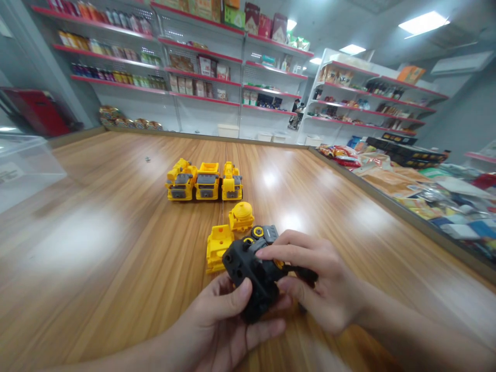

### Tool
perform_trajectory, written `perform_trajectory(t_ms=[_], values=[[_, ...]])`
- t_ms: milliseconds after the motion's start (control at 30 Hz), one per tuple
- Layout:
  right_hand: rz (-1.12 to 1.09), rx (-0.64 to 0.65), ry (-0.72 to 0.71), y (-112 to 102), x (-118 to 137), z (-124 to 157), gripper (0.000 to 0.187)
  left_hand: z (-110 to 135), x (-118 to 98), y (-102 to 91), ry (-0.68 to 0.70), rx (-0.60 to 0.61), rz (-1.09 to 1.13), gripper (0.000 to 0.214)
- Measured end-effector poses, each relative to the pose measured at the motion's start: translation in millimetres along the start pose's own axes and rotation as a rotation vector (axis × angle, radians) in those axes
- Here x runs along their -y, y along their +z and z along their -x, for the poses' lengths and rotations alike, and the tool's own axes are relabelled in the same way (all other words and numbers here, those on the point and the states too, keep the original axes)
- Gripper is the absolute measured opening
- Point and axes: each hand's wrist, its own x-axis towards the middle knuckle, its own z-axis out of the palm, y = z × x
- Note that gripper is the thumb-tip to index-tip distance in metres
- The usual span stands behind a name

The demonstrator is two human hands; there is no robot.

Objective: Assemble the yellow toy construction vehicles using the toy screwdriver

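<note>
My left hand (228, 315) is wrapped round a black plastic toy truck chassis (248, 274), thumb on its near side. My right hand (321, 274) pinches the chassis from the right, index finger resting on top. A dark elongated piece (306, 275) pokes out under the right fingers; its kind is unclear. Behind the chassis show a yellow-hubbed wheel (258, 232) and a grey part (270, 232). Just beyond my hands lie a yellow truck body (219, 245) and a yellow piece with a round drum (242, 214).
Farther back, three yellow toy construction trucks (207, 181) stand in a row on the wooden table (116, 248). A small grey bit (148, 159) lies to their left. A clear plastic bin (29, 168) is at the left edge. Packaged goods (387, 175) are heaped beyond the right edge.
</note>
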Motion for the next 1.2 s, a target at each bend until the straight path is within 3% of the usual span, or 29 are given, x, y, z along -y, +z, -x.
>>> perform_trajectory(t_ms=[133,400,633,733,800,967,1200], values=[[0.006,-0.023,0.043,0.4,-1.8,-0.3,0.038,-1.7,1.7,-1.2,0.021,0.002,0.006,0.031],[0.003,0.064,0.056,4.6,-3.0,2.0,0.038,-4.2,4.8,-0.4,0.093,-0.024,0.027,0.045],[-0.030,0.052,0.098,-0.9,2.6,0.8,0.034,-1.4,2.6,-1.9,0.039,0.027,-0.005,0.049],[0.011,0.000,0.181,-10.7,2.8,-0.3,0.049,-0.7,2.4,-3.5,0.057,0.009,0.026,0.048],[0.094,0.085,0.259,-18.3,0.9,-1.6,0.053,-0.3,2.6,-4.3,0.066,-0.020,0.022,0.044],[0.352,0.535,0.497,-28.2,-1.7,-2.1,0.047,0.4,2.0,-3.6,0.053,-0.049,-0.008,0.038],[0.321,0.735,0.549,-19.8,-2.6,1.0,0.024,-0.1,0.9,-5.3,0.041,-0.061,-0.025,0.039]])
